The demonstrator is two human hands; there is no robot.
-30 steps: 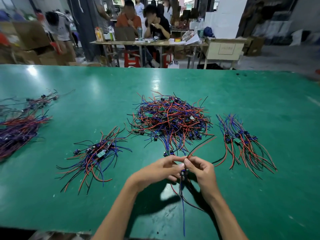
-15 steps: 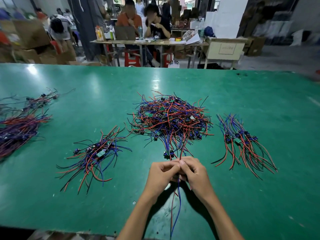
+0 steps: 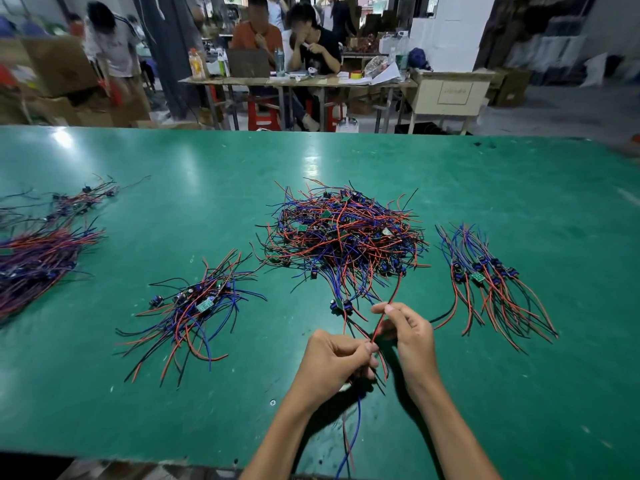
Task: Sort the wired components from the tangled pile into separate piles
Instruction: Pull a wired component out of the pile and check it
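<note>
A big tangled pile (image 3: 343, 233) of red, blue and black wired components lies mid-table. A smaller sorted pile (image 3: 194, 306) lies to its left and another sorted pile (image 3: 491, 282) to its right. My left hand (image 3: 332, 365) grips a wired component; its blue and red leads (image 3: 351, 441) hang down toward the table's near edge. My right hand (image 3: 408, 337) pinches a red wire (image 3: 393, 296) that runs up into the tangled pile. A loose component (image 3: 341, 304) with a small board lies just above my hands.
A larger heap of wires (image 3: 38, 258) lies at the far left of the green table (image 3: 536, 393). Beyond the far edge, people sit at a cluttered workbench (image 3: 294, 77), with cardboard boxes (image 3: 52, 64) to the left.
My hands have come apart. The right hand has lifted and drawn a red wire out from the tangled pile, while the left hand stays low, gripping the component.
</note>
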